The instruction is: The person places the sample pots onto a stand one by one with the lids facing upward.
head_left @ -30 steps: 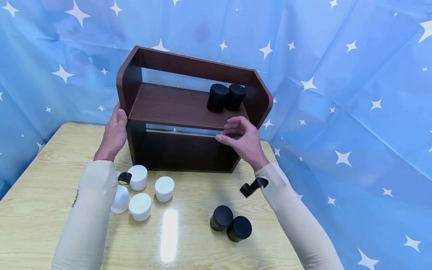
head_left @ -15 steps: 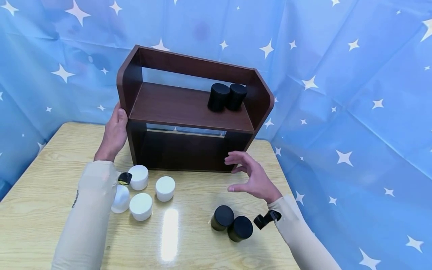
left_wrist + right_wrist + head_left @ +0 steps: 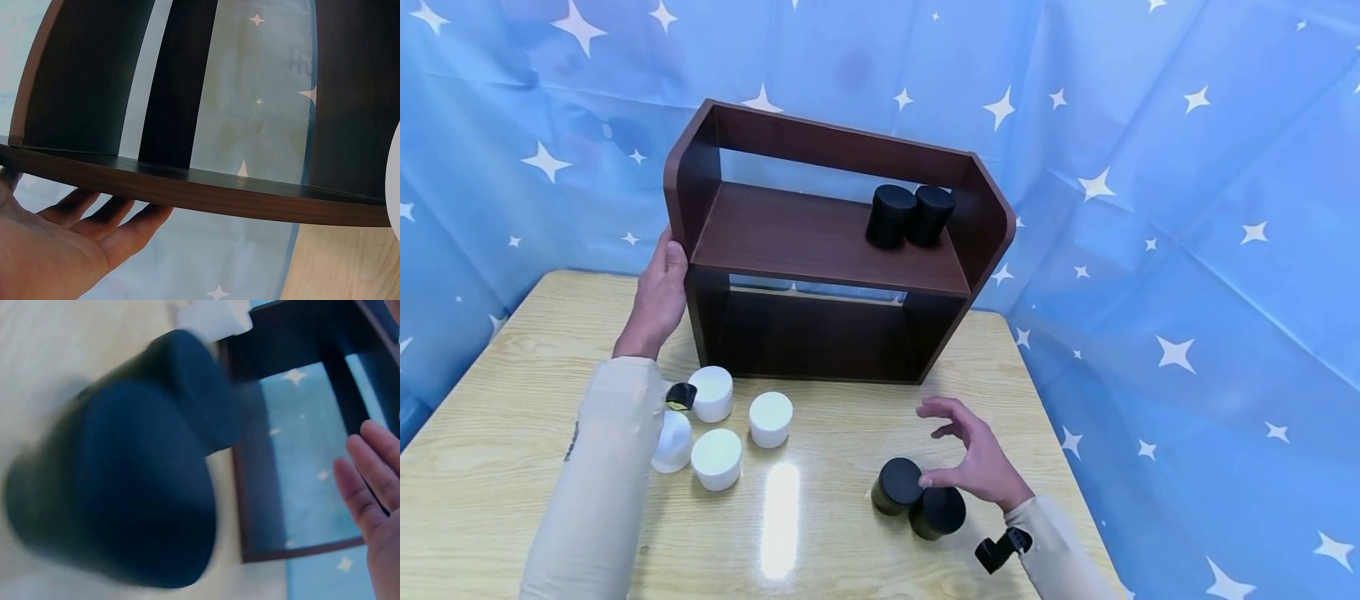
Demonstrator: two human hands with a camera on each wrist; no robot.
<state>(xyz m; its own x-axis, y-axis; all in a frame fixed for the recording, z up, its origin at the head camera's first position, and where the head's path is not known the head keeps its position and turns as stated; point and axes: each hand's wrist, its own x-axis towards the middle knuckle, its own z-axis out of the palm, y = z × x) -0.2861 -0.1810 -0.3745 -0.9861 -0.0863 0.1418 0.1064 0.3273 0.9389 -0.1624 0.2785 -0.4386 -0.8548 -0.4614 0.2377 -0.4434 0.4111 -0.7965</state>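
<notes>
My left hand [image 3: 659, 292] rests against the outer left side of a dark brown two-tier shelf [image 3: 827, 242]. In the left wrist view its fingers [image 3: 134, 234] lie fairly straight along the outside of the side panel. My right hand [image 3: 973, 450] hovers with parted, loosely bent fingers over two black lidded jars on the table, its thumb overlapping the nearer jar [image 3: 938, 512] in the head view. The other jar [image 3: 898, 486] stands just left of it. Nothing is between the right fingers. Two more black jars [image 3: 891, 217] stand side by side at the upper tier's right end.
Several white round tubs stand in front of the shelf's left half, among them a separate tub [image 3: 771, 419] and one by my left sleeve [image 3: 672, 442]. The wooden table [image 3: 820, 533] ends at a blue star-patterned cloth [image 3: 1187, 250] behind and to the right.
My right hand has come down and back from in front of the shelf to the two black jars on the table, its fingers spreading wider. The left hand stays at the shelf's side.
</notes>
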